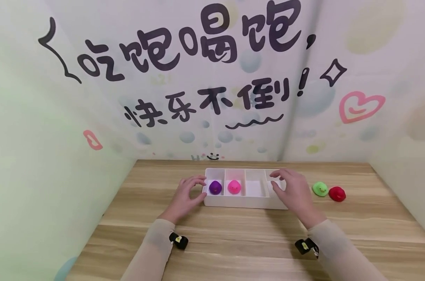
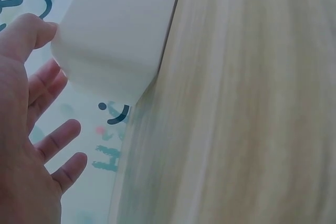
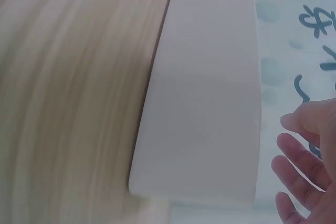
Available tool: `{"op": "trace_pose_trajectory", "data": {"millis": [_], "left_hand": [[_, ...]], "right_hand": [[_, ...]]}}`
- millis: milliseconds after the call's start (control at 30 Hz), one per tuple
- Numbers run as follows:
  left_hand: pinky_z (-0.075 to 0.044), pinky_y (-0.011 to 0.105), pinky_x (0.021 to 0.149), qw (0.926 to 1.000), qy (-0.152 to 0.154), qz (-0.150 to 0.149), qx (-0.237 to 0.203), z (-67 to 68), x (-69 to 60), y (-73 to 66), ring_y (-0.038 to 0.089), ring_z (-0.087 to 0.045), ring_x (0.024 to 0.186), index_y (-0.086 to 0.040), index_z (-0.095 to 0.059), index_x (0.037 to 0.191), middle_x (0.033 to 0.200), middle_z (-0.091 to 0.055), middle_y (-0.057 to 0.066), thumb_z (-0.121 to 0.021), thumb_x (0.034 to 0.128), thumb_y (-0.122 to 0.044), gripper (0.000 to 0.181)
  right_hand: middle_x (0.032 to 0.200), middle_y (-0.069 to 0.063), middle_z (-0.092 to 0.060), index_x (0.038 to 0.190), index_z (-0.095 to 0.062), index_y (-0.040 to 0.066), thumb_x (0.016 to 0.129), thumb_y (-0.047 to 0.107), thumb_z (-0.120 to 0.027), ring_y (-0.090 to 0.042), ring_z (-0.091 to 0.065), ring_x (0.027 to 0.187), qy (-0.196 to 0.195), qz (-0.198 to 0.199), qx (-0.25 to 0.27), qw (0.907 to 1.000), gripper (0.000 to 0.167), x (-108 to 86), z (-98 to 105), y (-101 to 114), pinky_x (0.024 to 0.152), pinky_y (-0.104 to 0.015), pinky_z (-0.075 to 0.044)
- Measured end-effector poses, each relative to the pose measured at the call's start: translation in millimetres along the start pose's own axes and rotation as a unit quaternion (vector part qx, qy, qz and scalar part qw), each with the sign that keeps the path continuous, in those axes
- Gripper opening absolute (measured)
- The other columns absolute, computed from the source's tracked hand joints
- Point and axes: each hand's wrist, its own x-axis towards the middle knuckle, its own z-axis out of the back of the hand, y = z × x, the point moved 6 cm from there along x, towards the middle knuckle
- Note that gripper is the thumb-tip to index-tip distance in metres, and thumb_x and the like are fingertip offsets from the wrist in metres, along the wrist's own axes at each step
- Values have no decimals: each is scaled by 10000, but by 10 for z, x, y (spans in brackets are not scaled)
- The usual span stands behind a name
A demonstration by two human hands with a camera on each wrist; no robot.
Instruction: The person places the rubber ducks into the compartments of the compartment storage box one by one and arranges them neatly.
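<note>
A long white divided tray (image 1: 233, 202) sits on the table, its compartments in a row. In the leftmost compartment is a purple toy chick (image 1: 215, 187), and a pink toy chick (image 1: 234, 187) is in the one beside it. At the tray's left end is my left hand (image 1: 188, 195); its spread thumb and fingertips seem to touch the corner (image 2: 63, 61). Over the right end hovers my right hand (image 1: 294, 191), thumb and fingers apart with nothing between them. In the right wrist view these fingers (image 3: 299, 156) stand off the tray's wall (image 3: 199, 103).
Right of the tray, a green toy chick (image 1: 319, 189) and a red toy chick (image 1: 337, 194) lie side by side on the wooden table (image 1: 233, 242). A printed cloth (image 1: 184, 86) with dark lettering rises behind the table. Small black devices sit at both wrists.
</note>
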Motion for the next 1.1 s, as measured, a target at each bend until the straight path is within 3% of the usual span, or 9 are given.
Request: {"op": "trace_pose_trajectory", "data": {"millis": [667,900,1100], "left_hand": [[-358,552,1167,10000,17,-15,7,-29,10,24,231,-447,1374,-246,-659,1157,1461,-585,-113,-765,939,-256,243],[-355,575,1169,10000,4,6,23,-25,-1,34,236,-443,1381,-231,-660,1171,1467,-580,-109,-758,943,-251,249],[-342,582,1183,10000,35,41,55,-12,1,22,244,-437,1401,-209,-659,1187,1474,-572,-104,-749,949,-254,259]], "right_hand": [[1013,-85,-753,1040,-740,122,856,73,-755,-291,-681,855,-341,-392,-567,9970,192,-303,508,-520,618,-390,-500],[1063,-153,-743,1053,-732,73,857,46,-749,-349,-678,879,-163,-537,-537,9970,199,-375,576,-644,772,-561,-498],[1094,-195,-725,1079,-727,61,842,53,-774,-369,-653,867,25,-723,-636,9953,242,-456,697,-793,741,-535,-486]]}}
